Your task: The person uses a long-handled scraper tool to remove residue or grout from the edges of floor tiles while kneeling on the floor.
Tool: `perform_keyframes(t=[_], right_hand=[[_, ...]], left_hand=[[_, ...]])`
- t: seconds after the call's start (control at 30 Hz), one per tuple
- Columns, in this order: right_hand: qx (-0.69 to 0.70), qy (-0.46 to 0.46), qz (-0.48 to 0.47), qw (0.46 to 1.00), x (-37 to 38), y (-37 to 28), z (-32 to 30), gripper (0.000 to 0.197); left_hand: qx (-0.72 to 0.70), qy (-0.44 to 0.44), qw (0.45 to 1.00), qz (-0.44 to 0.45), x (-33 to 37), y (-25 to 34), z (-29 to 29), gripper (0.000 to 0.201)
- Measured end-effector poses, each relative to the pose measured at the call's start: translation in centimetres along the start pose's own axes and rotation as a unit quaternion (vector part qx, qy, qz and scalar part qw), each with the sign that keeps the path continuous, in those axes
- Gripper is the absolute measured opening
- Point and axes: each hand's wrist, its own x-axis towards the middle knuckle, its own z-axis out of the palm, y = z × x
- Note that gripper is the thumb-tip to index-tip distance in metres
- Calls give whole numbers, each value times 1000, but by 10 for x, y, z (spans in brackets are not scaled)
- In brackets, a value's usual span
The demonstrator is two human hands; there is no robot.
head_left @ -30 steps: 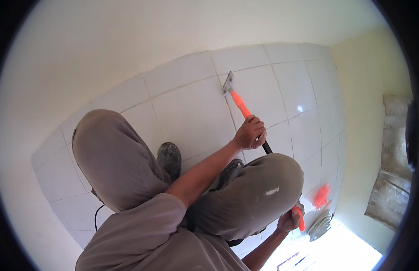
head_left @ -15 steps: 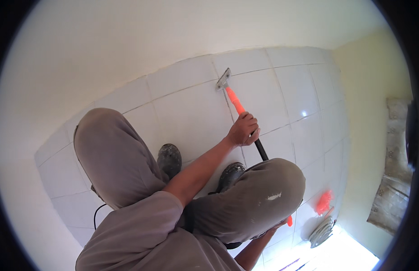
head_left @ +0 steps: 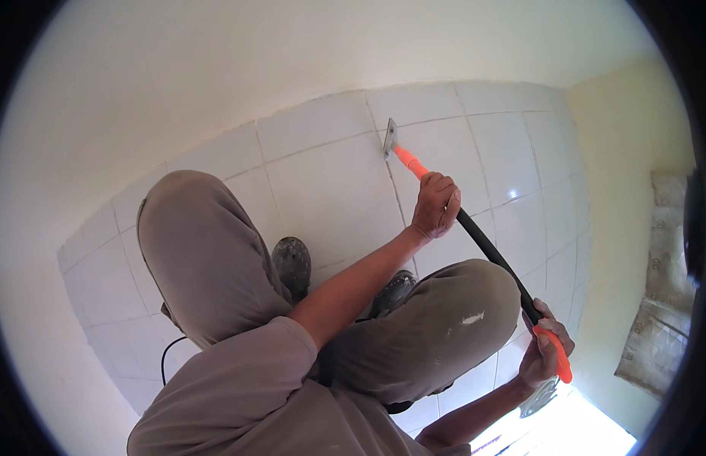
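A long-handled scraper [head_left: 486,245] slants across the white tiled floor, with a black shaft and orange at both ends. Its flat metal head [head_left: 390,140] rests at a grout line near the far wall. Just behind the head, my left hand [head_left: 436,204] is wrapped round the handle where orange meets black. Beyond my right knee, my right hand [head_left: 544,346] grips the orange end of the handle. Two dark, paint-spotted shoes [head_left: 292,267] stand beneath me as I crouch.
A cream wall [head_left: 292,61] curves along the far side, and a yellowish wall [head_left: 623,152] rises at the right. A worn patterned sheet [head_left: 655,304] is at the far right. Pale coiled line [head_left: 537,400] lies beyond my right hand, near bright light.
My right hand has come out from behind my right knee with the handle's end. The scraper has swung to a flatter slant, and my left hand has moved slightly right and farther away.
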Motion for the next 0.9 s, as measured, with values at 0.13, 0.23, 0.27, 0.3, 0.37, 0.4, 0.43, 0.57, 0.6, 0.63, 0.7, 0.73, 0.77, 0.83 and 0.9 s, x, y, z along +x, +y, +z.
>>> perform_keyframes(t=[0.13,0.23,0.27,0.3,0.37,0.4,0.43,0.57,0.6,0.63,0.7,0.73,0.77,0.83,0.9], right_hand=[[-5,7,11,1000,-1,-20,4,31],[13,70,10,997,-17,0,4,31],[47,102,9,994,-22,11,5,31],[82,135,13,987,-31,23,4,32],[82,144,19,986,-43,39,5,36],[59,118,-13,991,-41,41,10,36],[35,92,-45,994,-38,41,13,36],[103,109,-106,983,-22,16,25,23],[102,108,-108,983,-20,11,25,23],[122,68,-138,981,-18,7,24,24],[142,27,-167,975,-18,1,22,28],[120,37,-166,978,-19,0,21,31],[97,48,-165,980,-19,-1,21,35],[84,45,-168,981,-23,4,22,36],[72,40,-169,982,-28,3,27,37]], left_hand=[[-4,-5,1000,-10,7,16,-8,21],[0,-21,1000,5,14,12,-11,21],[10,-32,999,14,14,9,-11,22],[11,-34,999,13,14,7,-12,22],[24,-98,995,22,24,1,-17,23],[17,-102,994,21,27,-5,-17,24],[20,-102,994,21,26,-8,-19,24],[40,-122,991,-38,21,-16,-20,26],[39,-121,991,-49,24,-11,-18,27],[38,-120,990,-59,27,-6,-17,28],[37,-123,990,-65,29,2,-16,28],[39,-126,989,-71,30,4,-15,29],[39,-126,989,-70,33,5,-17,29],[39,-128,989,-55,33,3,-19,29],[36,-114,992,-46,37,2,-20,30]])
